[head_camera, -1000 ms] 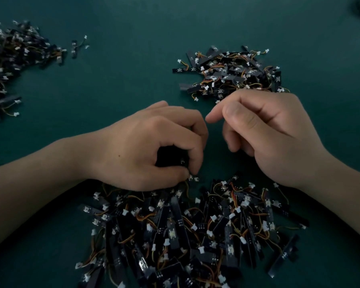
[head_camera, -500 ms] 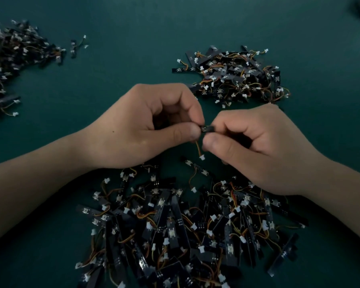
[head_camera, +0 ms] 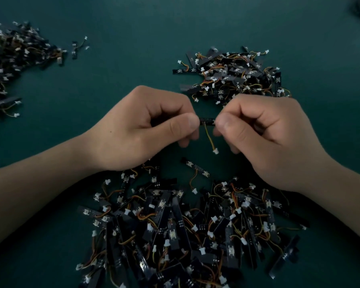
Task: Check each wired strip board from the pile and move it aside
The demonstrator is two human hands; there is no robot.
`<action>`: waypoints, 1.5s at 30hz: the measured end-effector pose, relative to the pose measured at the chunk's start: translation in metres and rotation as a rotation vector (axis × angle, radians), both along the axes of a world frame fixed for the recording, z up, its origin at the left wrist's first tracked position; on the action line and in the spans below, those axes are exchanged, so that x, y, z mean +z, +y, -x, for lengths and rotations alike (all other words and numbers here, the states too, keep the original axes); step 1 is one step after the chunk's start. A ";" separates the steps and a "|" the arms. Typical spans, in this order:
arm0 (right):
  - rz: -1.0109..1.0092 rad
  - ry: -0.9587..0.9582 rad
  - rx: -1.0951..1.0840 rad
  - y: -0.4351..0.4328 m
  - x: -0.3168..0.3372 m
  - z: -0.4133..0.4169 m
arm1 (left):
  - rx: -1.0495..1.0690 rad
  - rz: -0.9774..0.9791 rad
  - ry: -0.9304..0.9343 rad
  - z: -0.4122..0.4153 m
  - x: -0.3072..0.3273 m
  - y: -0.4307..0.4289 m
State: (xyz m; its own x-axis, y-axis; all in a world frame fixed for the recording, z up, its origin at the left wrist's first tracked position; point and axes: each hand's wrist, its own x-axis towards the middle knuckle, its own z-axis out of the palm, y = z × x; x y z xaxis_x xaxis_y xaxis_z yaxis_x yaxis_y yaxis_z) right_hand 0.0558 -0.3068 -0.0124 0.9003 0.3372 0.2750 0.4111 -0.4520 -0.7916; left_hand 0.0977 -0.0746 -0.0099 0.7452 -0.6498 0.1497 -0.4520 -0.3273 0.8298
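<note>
two hands, one strip board point(head_camera: 207, 121), three piles

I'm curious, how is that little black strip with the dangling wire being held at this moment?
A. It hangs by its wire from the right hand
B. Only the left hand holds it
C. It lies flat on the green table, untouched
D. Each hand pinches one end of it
D: the left hand and the right hand each pinch one end of the strip board, and its wire hangs free between them.
</note>
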 end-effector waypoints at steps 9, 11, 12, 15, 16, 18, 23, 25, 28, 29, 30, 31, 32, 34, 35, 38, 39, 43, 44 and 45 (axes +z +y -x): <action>-0.004 0.030 -0.001 0.000 -0.001 -0.001 | -0.005 -0.021 -0.010 0.001 0.001 0.000; -0.008 0.034 0.019 -0.001 0.000 -0.002 | -0.024 -0.031 -0.012 0.001 0.002 0.000; -0.004 0.041 0.038 -0.001 0.000 -0.002 | -0.032 -0.043 -0.018 0.001 0.002 0.000; 0.008 0.059 0.041 -0.001 0.000 -0.001 | -0.048 -0.049 -0.020 0.002 0.002 -0.002; 0.011 0.057 0.033 0.000 -0.001 -0.001 | -0.043 -0.045 -0.016 0.003 0.002 -0.002; 0.018 0.051 0.033 0.001 -0.001 0.000 | -0.038 -0.044 -0.013 0.002 0.003 -0.002; 0.021 0.029 0.088 0.001 0.000 0.001 | -0.052 -0.022 -0.008 0.003 0.003 -0.002; 0.026 0.010 0.049 0.002 -0.001 0.001 | -0.053 -0.015 -0.011 0.003 0.003 -0.001; 0.019 -0.003 0.032 0.003 -0.001 0.001 | -0.042 0.001 -0.014 0.002 0.002 0.000; 0.014 0.000 0.041 0.003 -0.001 0.002 | -0.043 -0.001 -0.019 0.002 0.001 0.000; 0.010 0.002 0.042 0.002 -0.001 0.002 | -0.048 -0.007 -0.027 0.002 0.001 0.000; 0.008 0.002 0.034 0.001 -0.001 0.002 | -0.052 -0.012 -0.034 0.002 0.001 0.000; 0.005 0.002 0.032 0.001 -0.001 0.001 | -0.049 -0.013 -0.040 0.002 0.000 0.000; 0.006 0.009 0.047 0.001 -0.002 0.001 | -0.035 -0.003 -0.043 0.002 0.001 0.001; 0.011 0.012 0.043 0.001 -0.003 0.001 | -0.031 0.004 -0.044 0.002 0.001 0.001; -0.008 0.009 0.010 0.000 -0.003 0.000 | -0.023 0.019 -0.025 0.002 0.002 0.001; -0.043 0.015 0.018 0.000 -0.002 0.000 | -0.018 0.028 -0.002 0.002 0.001 0.002; -0.266 0.074 -0.029 -0.003 -0.002 -0.005 | -0.140 -0.079 0.097 0.001 0.005 0.004; -0.319 0.091 -0.052 -0.003 -0.002 -0.007 | -0.192 -0.185 0.034 0.002 0.007 0.003; -0.364 0.107 -0.075 -0.004 -0.003 -0.008 | -0.237 -0.284 -0.072 0.002 0.008 0.003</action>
State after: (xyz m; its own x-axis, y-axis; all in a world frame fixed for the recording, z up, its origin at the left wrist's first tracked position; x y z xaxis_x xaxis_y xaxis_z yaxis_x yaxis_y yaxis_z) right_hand 0.0639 -0.3103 -0.0151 0.9489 0.1666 0.2679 0.2941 -0.1595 -0.9424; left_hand 0.0955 -0.0719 -0.0023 0.5632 -0.8262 -0.0151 -0.5967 -0.4193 0.6842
